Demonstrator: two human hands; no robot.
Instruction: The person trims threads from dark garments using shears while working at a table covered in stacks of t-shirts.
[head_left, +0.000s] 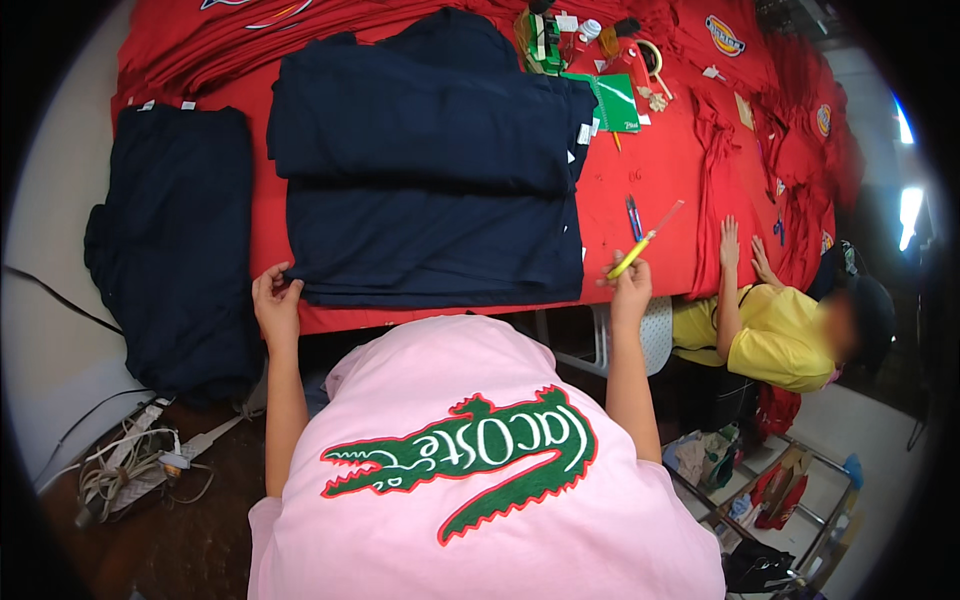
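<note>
A wide stack of folded dark navy garments lies in front of me, its near edge along the front of the red-covered table. My left hand is closed at the near left corner of the stack, pinching the cloth edge between thumb and fingers. A slim yellow cutter knife is gripped in my right hand, beside the near right corner. Its thin blade points away to the right. Just beyond the knife, a blue pen lies on the red cloth.
More navy garments hang over the table's left end. A green notebook, tape roll and small bottles stand at the back. At right, a co-worker in a yellow shirt has both hands on red garments. Cables lie lower left.
</note>
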